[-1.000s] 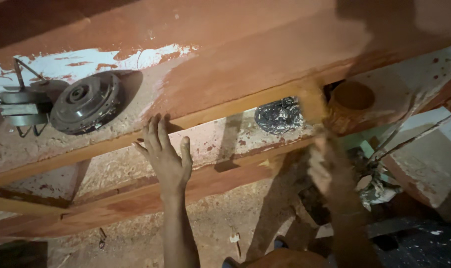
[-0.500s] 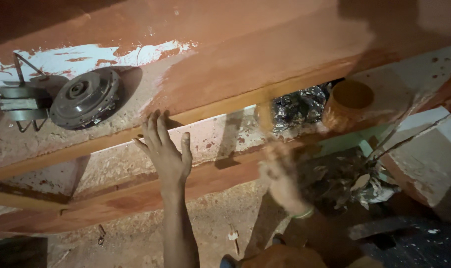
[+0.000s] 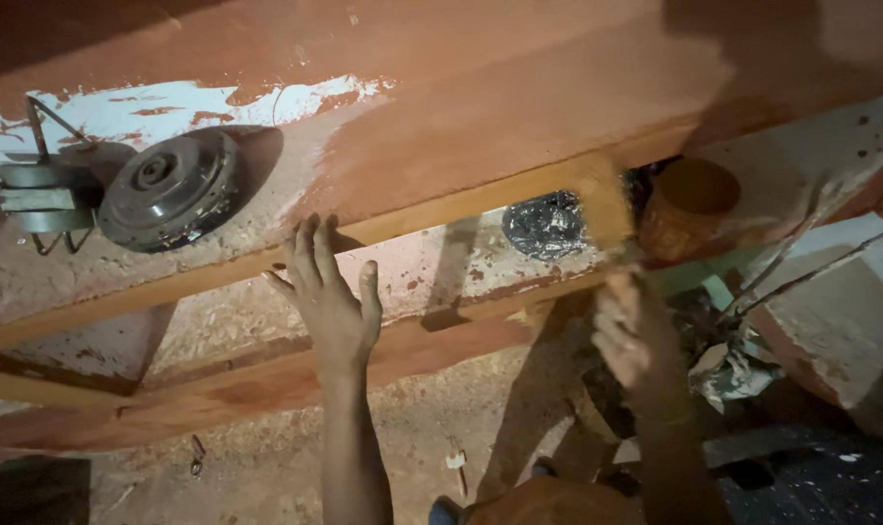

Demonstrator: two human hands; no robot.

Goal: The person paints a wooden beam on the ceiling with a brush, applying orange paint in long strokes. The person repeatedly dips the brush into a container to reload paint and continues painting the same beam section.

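Note:
My left hand [image 3: 329,297] lies flat, fingers spread, on the edge of a long wooden board [image 3: 519,107] freshly coated reddish-brown. My right hand [image 3: 631,331], blurred by motion, grips a paintbrush [image 3: 602,204] whose wide bristles touch the board's front edge near a round brown tin [image 3: 689,204] of stain. A crumpled silvery wad [image 3: 543,226] sits just left of the brush, on the lower ledge.
A dark round grinder disc [image 3: 169,190] with a grey metal handle [image 3: 33,190] rests on the board's unpainted left part. White patches [image 3: 169,102] show through the coating. Pale blocks [image 3: 830,321] and scraps lie at right; dusty floor [image 3: 432,418] below.
My right hand dropped away from the board, then came back up with the brush to the board's edge by the tin. My left hand has stayed flat on the board.

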